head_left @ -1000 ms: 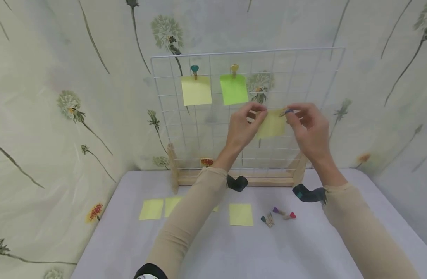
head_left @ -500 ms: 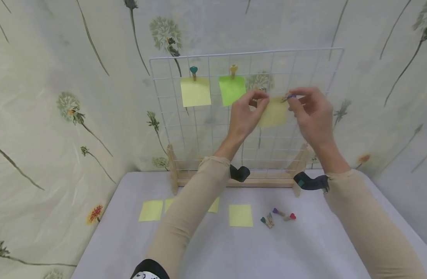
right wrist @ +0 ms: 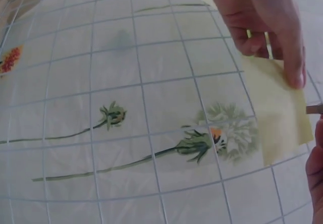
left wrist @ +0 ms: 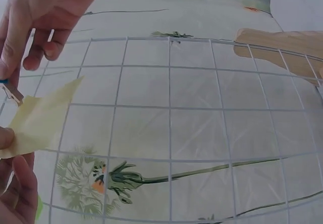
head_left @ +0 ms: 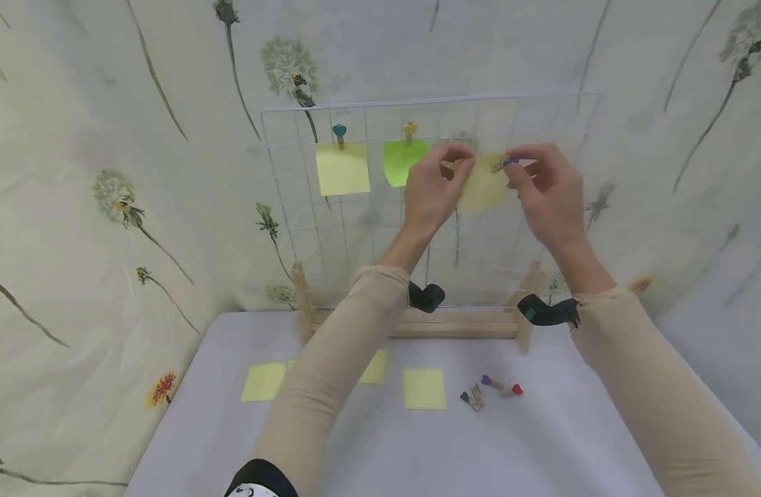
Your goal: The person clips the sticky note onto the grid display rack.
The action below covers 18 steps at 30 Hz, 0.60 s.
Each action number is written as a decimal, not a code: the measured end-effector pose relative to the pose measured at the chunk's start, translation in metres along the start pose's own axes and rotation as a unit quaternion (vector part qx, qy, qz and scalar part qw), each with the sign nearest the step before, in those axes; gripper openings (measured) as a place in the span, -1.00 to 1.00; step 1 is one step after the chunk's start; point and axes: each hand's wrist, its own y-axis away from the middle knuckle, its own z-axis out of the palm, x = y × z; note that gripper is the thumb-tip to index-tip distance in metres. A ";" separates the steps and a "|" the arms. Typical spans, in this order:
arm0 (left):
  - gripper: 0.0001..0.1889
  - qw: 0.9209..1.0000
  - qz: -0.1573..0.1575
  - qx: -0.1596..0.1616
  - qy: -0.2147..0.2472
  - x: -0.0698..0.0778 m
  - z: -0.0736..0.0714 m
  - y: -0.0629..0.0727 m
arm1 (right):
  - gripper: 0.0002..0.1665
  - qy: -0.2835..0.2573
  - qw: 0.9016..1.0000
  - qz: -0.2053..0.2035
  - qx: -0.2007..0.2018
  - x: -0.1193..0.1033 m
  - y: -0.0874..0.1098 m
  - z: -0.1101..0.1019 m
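Observation:
In the head view my left hand (head_left: 436, 186) pinches the left edge of a pale yellow sticky note (head_left: 483, 186) held up against the white wire grid (head_left: 371, 214). A small wooden clothespin (head_left: 500, 165) with a blue top is pinched between thumb and finger of my right hand (head_left: 547, 193), at the note's top right. In the left wrist view the clothespin's tip (left wrist: 18, 99) meets the note's edge. Left of my hands, a yellow note (head_left: 343, 170) hangs under a teal heart clothespin (head_left: 340, 134), and a green note (head_left: 400, 163) under a yellow one (head_left: 409, 130).
A wooden base (head_left: 455, 328) supports the grid at the back of the white table (head_left: 480, 455). Several yellow notes (head_left: 425, 388) lie in front of it, some partly behind my left sleeve. Loose clothespins (head_left: 502, 386) with coloured hearts lie to their right.
Both hands have risen along the grid with the yellow note and the clothespin, up to about the height of the hanging notes. The green note's lower part now bends beside my left hand.

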 end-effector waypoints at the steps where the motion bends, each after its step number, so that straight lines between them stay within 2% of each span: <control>1: -0.87 1.000 -0.002 -0.003 -0.004 0.003 0.000 0.000 | -0.73 0.002 1.000 0.001 0.001 0.001 -0.001 0.000; 8: -0.89 0.999 -0.018 -0.015 -0.025 0.017 0.003 -0.004 | -0.73 0.020 1.000 -0.004 0.004 -0.001 -0.007 0.000; 14: -0.89 0.999 -0.004 -0.035 -0.038 0.033 0.001 0.000 | -0.74 0.019 1.000 -0.003 0.021 -0.011 -0.008 -0.002; 18: -0.88 0.997 -0.011 -0.027 -0.067 0.034 -0.001 -0.005 | -0.74 0.011 1.000 -0.005 0.022 -0.013 -0.009 -0.004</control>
